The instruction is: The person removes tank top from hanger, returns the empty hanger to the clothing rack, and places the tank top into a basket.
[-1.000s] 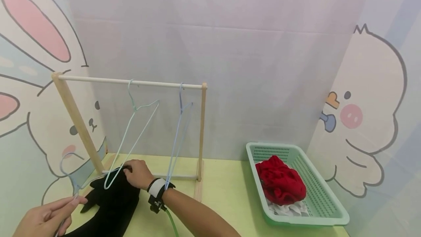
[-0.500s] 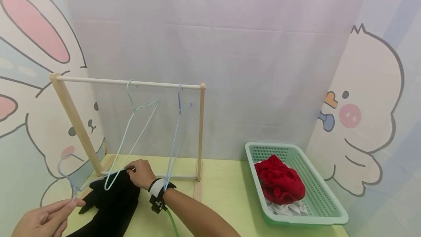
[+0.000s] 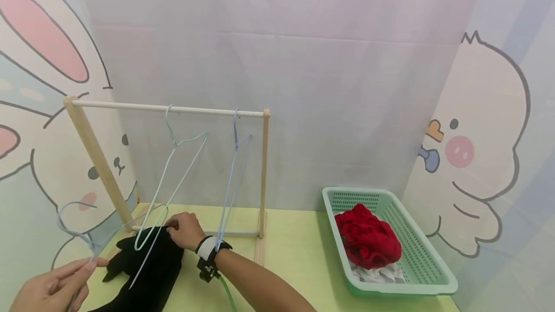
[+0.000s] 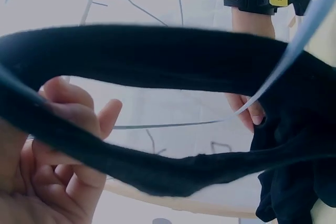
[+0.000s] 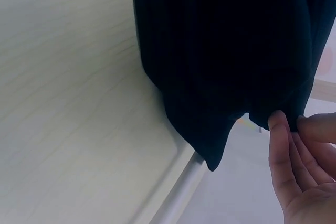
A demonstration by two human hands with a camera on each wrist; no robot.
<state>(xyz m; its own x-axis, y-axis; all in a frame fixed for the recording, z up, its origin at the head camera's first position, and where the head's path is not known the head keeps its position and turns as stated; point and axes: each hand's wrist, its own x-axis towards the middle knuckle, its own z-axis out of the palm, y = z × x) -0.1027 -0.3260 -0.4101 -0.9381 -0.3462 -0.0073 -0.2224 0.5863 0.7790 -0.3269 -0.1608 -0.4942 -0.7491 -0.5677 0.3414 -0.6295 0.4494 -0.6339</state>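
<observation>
In the head view my left hand pinches a pale blue clothes hanger just below its hook. One shoulder of that hanger reaches right over a black garment, its corner close to my right hand. Thumb and fingers of my right hand pinch the garment's upper edge, as the right wrist view also shows at the cloth. The left wrist view shows a black fabric loop across the view in front of my left hand, with the hanger's bar crossing behind it.
A wooden rack stands behind my hands. From its rail hang a mint hanger and a blue hanger, both near my right arm. At the right, a green basket holds red cloth and white cloth.
The held hanger has tilted up and shifted left. Its far corner and lower bar now show above the black garment. My right hand keeps its pinch, nearly still.
</observation>
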